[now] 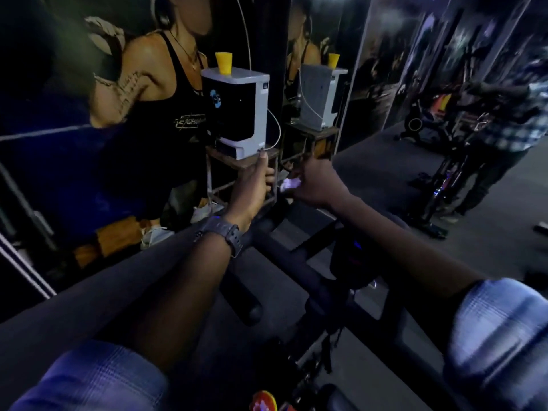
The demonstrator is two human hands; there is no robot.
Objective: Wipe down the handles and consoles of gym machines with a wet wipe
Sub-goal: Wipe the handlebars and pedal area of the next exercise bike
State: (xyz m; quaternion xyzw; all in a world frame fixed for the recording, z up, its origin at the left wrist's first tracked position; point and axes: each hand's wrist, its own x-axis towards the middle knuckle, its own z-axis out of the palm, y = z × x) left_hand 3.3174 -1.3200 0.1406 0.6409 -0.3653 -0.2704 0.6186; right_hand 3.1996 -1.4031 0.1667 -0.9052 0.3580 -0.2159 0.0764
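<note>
A dark exercise bike's handlebar (284, 256) runs forward from me, its bars hard to make out in the dim light. My left hand (253, 188), with a watch on the wrist, is curled round the far left end of the handlebar, thumb pointing up. Just to its right, my right hand (315, 185) pinches a crumpled white wet wipe (292, 185) against the far part of the handlebar. A small console (353, 253) with a blue light sits below my right forearm.
A white and black water purifier (240, 114) with a yellow cup (224, 63) on top stands on a metal stand (237, 164) right beyond my hands. A mirror wall (370, 69) is behind. A person in a plaid shirt (504, 120) stands by other bikes (439, 185) at the right.
</note>
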